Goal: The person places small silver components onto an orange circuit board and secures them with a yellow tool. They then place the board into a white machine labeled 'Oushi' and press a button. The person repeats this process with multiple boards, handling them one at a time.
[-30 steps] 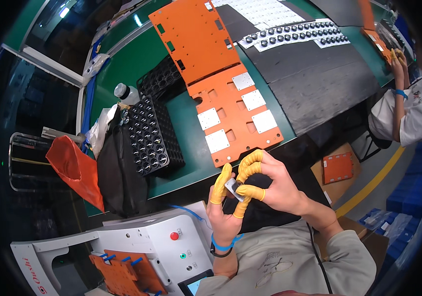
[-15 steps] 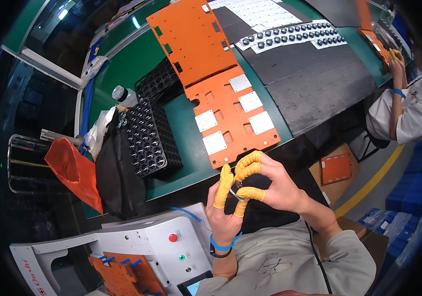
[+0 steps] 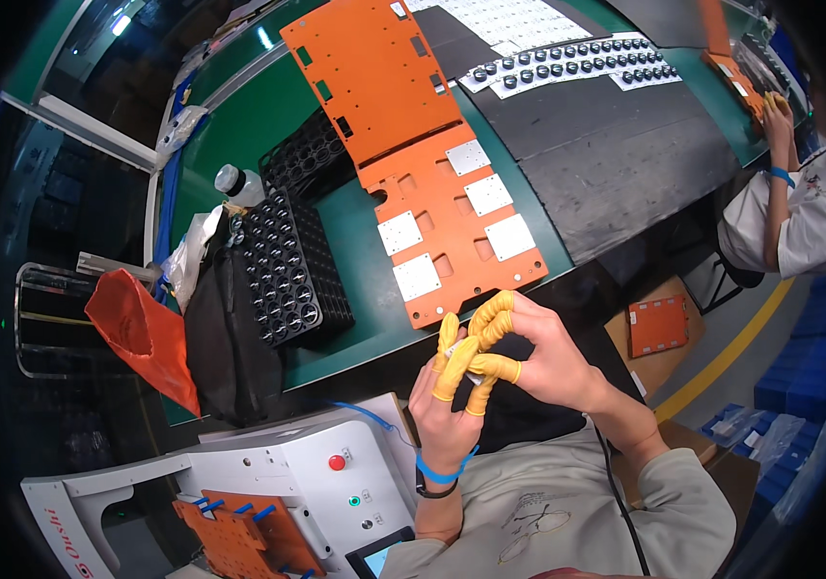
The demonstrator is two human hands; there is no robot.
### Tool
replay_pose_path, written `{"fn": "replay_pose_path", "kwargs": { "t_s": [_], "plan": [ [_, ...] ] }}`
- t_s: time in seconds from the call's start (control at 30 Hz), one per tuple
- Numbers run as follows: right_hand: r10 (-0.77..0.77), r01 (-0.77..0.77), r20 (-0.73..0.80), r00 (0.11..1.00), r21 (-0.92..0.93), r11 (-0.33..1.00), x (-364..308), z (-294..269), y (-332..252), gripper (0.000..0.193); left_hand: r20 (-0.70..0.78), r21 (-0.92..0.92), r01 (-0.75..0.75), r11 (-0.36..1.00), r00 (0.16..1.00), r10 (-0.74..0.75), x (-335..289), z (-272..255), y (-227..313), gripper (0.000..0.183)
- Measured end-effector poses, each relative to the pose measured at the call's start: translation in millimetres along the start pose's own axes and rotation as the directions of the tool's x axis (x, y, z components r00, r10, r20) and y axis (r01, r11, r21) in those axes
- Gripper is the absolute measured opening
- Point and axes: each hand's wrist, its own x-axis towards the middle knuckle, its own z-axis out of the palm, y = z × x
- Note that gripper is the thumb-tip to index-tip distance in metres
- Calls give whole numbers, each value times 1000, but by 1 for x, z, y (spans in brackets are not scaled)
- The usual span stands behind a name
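Observation:
My left hand (image 3: 444,415) and my right hand (image 3: 550,359) meet in front of the table's near edge, with yellow finger cots on several fingers. Between their fingertips they pinch a small white-edged piece (image 3: 475,377); most of it is hidden by the fingers. Just beyond stands an orange hinged fixture plate (image 3: 452,227), its lid (image 3: 374,87) lying open away from me. Several square white plates (image 3: 488,194) with small holes sit on its lower half. A blue band (image 3: 447,475) circles my left wrist.
At left stand a black tray of round cups (image 3: 288,270), a bottle (image 3: 239,185) and a red bag (image 3: 138,328). Rows of black round parts on white plates (image 3: 567,66) lie far right, behind a black mat (image 3: 616,174). A co-worker's hand (image 3: 776,121) works at right. A white machine (image 3: 297,473) is near left.
My left fingers have moved right and closed over the small piece, covering its dark round part that showed before. My right hand stays nearly in place.

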Motion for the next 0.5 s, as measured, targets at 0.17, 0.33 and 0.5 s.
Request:
{"fn": "replay_pose_path", "kwargs": {
  "t_s": [0.17,0.33,0.5],
  "plan": [
    [-150,144,-35,988,-137,980,-5,0,-6,30,-91,-404,139,904,977,-191,1,13,3,46],
    [-329,300,-52,943,-296,907,-5,-6,-11,46,2,-793,211,571,939,-344,12,15,9,54],
    [-528,340,-235,816,-543,768,-10,-8,10,48,234,-876,340,343,919,-316,24,20,23,56]
  ]
}}
